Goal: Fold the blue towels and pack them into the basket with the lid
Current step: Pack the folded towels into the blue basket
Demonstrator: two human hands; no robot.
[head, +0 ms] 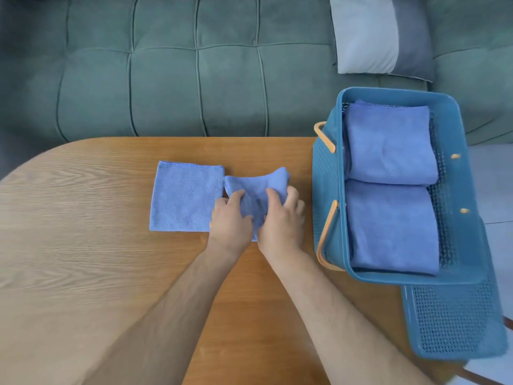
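Blue towel [258, 181] gripped, left hand [230, 219], right hand [281, 222]

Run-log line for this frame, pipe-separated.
stage: folding | left hand, right hand: both grip bunched towel on table | flat towel: beside it | basket: folded towels inside | lid: off, lying by basket

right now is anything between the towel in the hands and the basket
Nothing visible: bare table separates the towel from the basket, whose lid lies off beside it. Two folded towels cover its floor.
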